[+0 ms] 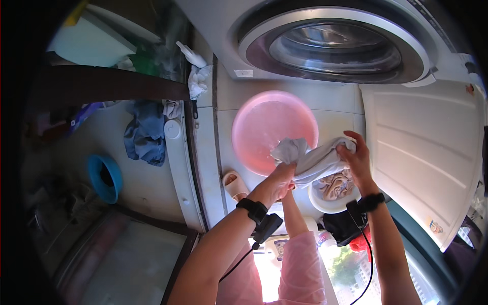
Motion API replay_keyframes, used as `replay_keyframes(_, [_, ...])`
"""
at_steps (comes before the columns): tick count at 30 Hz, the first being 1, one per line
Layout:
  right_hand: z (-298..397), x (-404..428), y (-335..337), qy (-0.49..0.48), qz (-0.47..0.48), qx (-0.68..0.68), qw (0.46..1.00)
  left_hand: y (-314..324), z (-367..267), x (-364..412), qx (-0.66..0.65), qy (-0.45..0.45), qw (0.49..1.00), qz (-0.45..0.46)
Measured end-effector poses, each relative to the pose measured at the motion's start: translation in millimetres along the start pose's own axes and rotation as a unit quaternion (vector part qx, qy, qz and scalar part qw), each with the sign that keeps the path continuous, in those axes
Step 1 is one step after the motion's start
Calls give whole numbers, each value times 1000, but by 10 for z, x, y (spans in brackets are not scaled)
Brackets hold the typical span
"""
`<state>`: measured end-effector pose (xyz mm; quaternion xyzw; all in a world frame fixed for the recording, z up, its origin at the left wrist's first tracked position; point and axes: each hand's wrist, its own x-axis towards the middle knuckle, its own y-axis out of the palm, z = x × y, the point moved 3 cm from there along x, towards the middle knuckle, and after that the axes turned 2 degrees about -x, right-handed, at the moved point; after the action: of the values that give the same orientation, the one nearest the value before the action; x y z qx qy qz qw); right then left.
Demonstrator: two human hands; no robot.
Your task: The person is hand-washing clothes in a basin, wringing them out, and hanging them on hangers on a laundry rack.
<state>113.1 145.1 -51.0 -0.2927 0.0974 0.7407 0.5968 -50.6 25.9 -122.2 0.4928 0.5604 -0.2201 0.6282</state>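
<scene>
A light grey-white cloth garment (322, 162) is stretched between my two hands over the right edge of a pink plastic basin (253, 126). My left hand (282, 177) grips it near the basin's lower right rim, where a bunched part hangs over the water. With fingers and thumb my right hand (354, 152) pinches the garment's other end, farther right. Just below the garment a white basin (316, 200) holds beige cloth (335, 185). Black straps with devices and cables are on both wrists.
A front-loading washing machine (333, 45) stands ahead, beside a white plastic panel (423, 152). A beige slipper (234, 185) lies near my feet. Left of the door track are blue clothes (146, 133) and a blue basin (118, 179). A black bag (341, 228) sits by the white basin.
</scene>
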Motion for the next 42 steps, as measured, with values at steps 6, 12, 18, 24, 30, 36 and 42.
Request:
replay_keyframes(6, [-861,-37,683,174,41,343,922,283,-113,-337,-166,20,978,127])
replay_keyframes(12, [-1045,-212,932,271,131,580,757,211,-106,-601,-232,-15,942,243])
replay_keyframes(18, [-781,-12,878,297,201,509,782,139,-140,-675,27,-37,988,150])
replay_keyframes(24, [-610,120,980,221,120,316,915,16,-225,-452,272,145,947,96])
replay_keyframes(30, [-725,274,897,158,-37,-8,987,205,-461,-533,531,207,820,-59])
replay_keyframes(36, [-324,116,1030,141,-161,-191,958,195,-519,-685,647,263,697,-161])
replay_keyframes(42, [236,-445,914,191,17,151,970,351,-694,-1287,636,298,699,-136])
